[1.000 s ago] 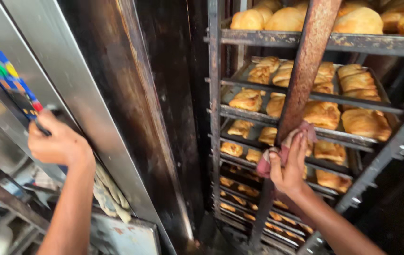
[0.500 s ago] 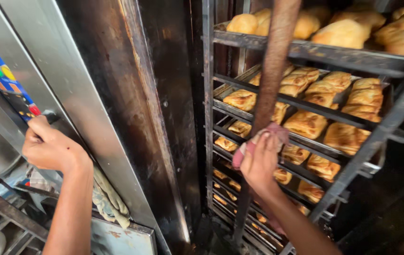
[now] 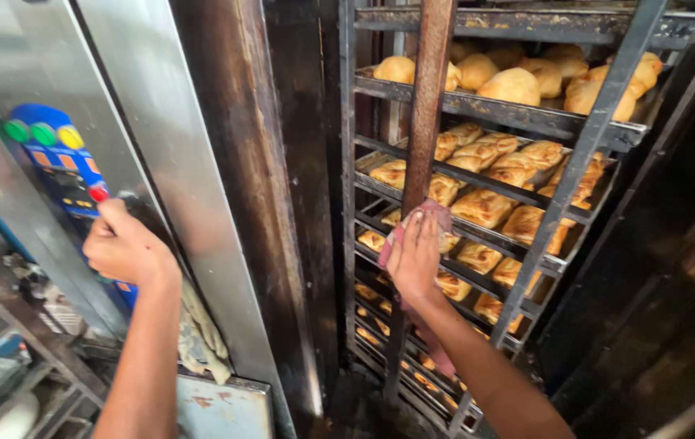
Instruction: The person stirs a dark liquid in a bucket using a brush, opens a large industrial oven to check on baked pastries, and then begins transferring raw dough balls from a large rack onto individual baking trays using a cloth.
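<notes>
A tall metal rack (image 3: 583,162) of trays stands inside a dark oven, loaded with golden baked breads (image 3: 485,207) and round buns (image 3: 514,81). My right hand (image 3: 414,258) presses a pinkish cloth (image 3: 437,215) against the rack's rusty upright bar (image 3: 427,106). My left hand (image 3: 124,248) is closed on a dark handle or knob below the blue control panel (image 3: 58,158), which has green, yellow and red buttons, on the steel oven front.
The oven's steel door frame (image 3: 225,203) stands between my hands. A rag (image 3: 201,333) hangs below my left forearm. Cluttered shelves (image 3: 6,341) sit at the lower left. Dark oven wall (image 3: 673,268) fills the right.
The rack has swung, its trays now angled toward me. My right hand stayed on the bar with the cloth and moved left with it. My left hand rose slightly toward the panel.
</notes>
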